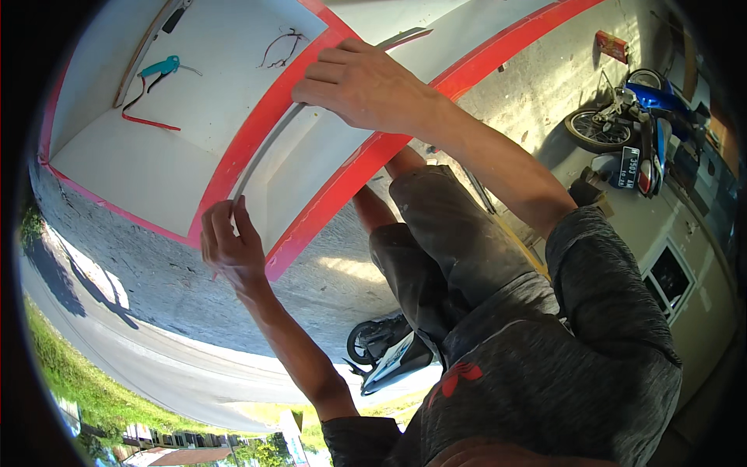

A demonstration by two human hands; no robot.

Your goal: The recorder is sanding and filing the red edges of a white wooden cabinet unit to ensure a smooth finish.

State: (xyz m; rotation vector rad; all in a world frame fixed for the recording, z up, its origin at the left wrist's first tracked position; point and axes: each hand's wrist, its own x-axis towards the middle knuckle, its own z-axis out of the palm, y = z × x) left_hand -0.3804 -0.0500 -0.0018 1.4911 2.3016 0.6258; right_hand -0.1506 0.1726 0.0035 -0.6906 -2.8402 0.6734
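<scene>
**Strip pressed along the red divider of a white box**

Strip, thin, grey and flexible, runs along the inner side of the red-edged divider of a large white open box. Its long axis goes diagonally, from the lower left near the box's front edge up toward the upper right, bending slightly along the way.

The left hand pinches the lower end of the strip between closed fingers, right at the front corner of the divider. The right hand lies flat and palm-down over the upper stretch, fingers curled onto the divider's rim and pressing the strip there.

The box has smooth white inner walls and glossy red rims. The compartment the strip lines holds nothing else that can be made out. The left compartment holds a teal-handled tool, a red band and a small tangle of dark wire.

The box rests on rough grey concrete. A blue motorbike stands well apart on the right.
</scene>
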